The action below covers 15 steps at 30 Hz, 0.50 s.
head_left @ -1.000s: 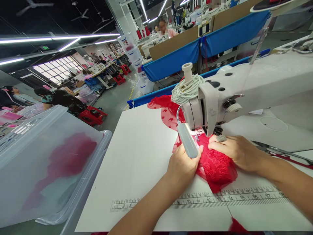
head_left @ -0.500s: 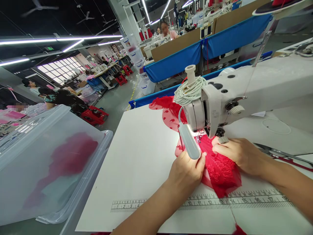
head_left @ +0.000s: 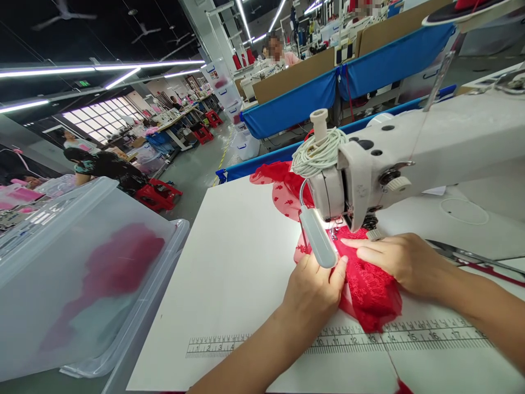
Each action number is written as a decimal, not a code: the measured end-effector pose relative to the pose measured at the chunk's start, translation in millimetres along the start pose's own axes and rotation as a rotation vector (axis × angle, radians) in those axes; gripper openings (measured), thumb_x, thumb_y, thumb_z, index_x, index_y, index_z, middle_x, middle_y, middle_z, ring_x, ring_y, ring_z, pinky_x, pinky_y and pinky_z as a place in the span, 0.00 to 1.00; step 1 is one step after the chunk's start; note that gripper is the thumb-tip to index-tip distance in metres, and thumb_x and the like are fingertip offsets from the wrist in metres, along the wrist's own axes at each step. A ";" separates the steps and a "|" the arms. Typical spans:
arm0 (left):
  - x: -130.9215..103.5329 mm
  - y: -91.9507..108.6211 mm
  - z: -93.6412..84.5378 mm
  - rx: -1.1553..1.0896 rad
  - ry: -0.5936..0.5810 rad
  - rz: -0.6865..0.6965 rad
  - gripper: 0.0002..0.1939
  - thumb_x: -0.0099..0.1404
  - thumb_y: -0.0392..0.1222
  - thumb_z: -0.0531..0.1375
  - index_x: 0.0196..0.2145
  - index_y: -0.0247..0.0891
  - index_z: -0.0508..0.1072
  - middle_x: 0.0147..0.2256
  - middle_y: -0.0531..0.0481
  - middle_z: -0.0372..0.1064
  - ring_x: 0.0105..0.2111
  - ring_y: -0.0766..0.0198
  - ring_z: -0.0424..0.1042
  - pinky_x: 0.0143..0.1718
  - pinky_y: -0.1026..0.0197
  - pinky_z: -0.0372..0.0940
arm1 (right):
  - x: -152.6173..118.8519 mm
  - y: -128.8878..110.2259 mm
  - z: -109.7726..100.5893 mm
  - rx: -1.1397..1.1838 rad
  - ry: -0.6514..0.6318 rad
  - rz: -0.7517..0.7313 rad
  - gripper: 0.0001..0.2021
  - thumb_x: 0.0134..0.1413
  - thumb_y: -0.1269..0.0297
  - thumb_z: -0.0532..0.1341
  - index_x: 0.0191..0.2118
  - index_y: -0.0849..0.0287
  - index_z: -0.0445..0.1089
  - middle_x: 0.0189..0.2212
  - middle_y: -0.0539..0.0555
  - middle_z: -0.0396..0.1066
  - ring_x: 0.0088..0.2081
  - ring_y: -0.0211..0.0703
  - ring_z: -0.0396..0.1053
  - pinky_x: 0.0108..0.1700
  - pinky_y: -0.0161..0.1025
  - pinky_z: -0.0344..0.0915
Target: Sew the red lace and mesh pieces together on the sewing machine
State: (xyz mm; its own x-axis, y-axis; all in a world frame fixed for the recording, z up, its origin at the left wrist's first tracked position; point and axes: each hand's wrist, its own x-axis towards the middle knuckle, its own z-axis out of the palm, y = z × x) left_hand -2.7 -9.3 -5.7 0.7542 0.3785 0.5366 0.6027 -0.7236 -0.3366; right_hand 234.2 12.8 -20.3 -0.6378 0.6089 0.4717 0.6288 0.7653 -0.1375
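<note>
A piece of red lace fabric (head_left: 371, 279) lies under the needle area of a white sewing machine (head_left: 443, 148), its lower end crumpled over the printed ruler. My left hand (head_left: 314, 287) pinches the fabric's left edge between thumb and fingers, its fingertips partly hidden by a grey lamp (head_left: 319, 241). On the right side, my right hand (head_left: 404, 262) rests on the lace with the index finger stretched toward the presser foot (head_left: 333, 232). Sheer red fabric with small motifs (head_left: 287, 200) spreads out behind the machine head.
A translucent plastic bin (head_left: 77, 279) with red cloth inside stands left of the white table (head_left: 197, 279). Dark scissors (head_left: 471, 257) lie right of my right hand. A red thread runs down to a scrap (head_left: 404, 386) at the front edge. Other people sit farther back.
My right hand's index finger has straightened and reached left toward the presser foot. The lower end of the lace has shifted slightly left. My left hand has hardly moved.
</note>
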 end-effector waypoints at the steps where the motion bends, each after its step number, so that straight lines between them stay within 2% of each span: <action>1: -0.4 0.0 0.2 0.004 0.003 0.003 0.15 0.67 0.21 0.55 0.48 0.27 0.75 0.39 0.36 0.79 0.40 0.53 0.79 0.31 0.56 0.69 | -0.3 -0.1 0.0 0.002 -0.006 0.001 0.15 0.65 0.75 0.48 0.29 0.54 0.64 0.39 0.52 0.81 0.21 0.40 0.62 0.25 0.41 0.48; 7: -4.3 -1.0 3.1 0.010 -0.098 0.030 0.17 0.69 0.23 0.54 0.52 0.29 0.74 0.39 0.39 0.78 0.42 0.52 0.79 0.34 0.54 0.70 | 0.3 -0.4 -0.6 -0.004 -0.019 0.011 0.15 0.66 0.74 0.47 0.30 0.54 0.64 0.40 0.52 0.81 0.21 0.41 0.62 0.25 0.41 0.49; 12: -3.5 -1.8 2.0 0.020 -0.071 -0.006 0.17 0.69 0.24 0.54 0.52 0.30 0.74 0.41 0.37 0.79 0.40 0.53 0.78 0.33 0.55 0.68 | 1.8 -1.1 -1.5 -0.050 -0.013 0.011 0.15 0.66 0.75 0.47 0.27 0.54 0.59 0.28 0.50 0.76 0.21 0.41 0.58 0.24 0.40 0.44; 15: -2.1 -3.0 0.7 0.028 -0.096 -0.012 0.16 0.69 0.24 0.55 0.52 0.31 0.74 0.41 0.37 0.78 0.39 0.53 0.78 0.30 0.56 0.64 | 3.0 0.6 -0.9 -0.083 -0.007 0.016 0.15 0.65 0.75 0.47 0.27 0.53 0.58 0.24 0.49 0.73 0.20 0.41 0.56 0.24 0.40 0.42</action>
State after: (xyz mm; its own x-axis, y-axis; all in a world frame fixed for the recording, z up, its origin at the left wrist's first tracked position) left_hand -5.9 -7.5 -6.4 0.7677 0.4418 0.4642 0.6177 -0.7030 -0.3525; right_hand 233.1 14.9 -18.1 -0.6304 0.6225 0.4638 0.6736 0.7356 -0.0718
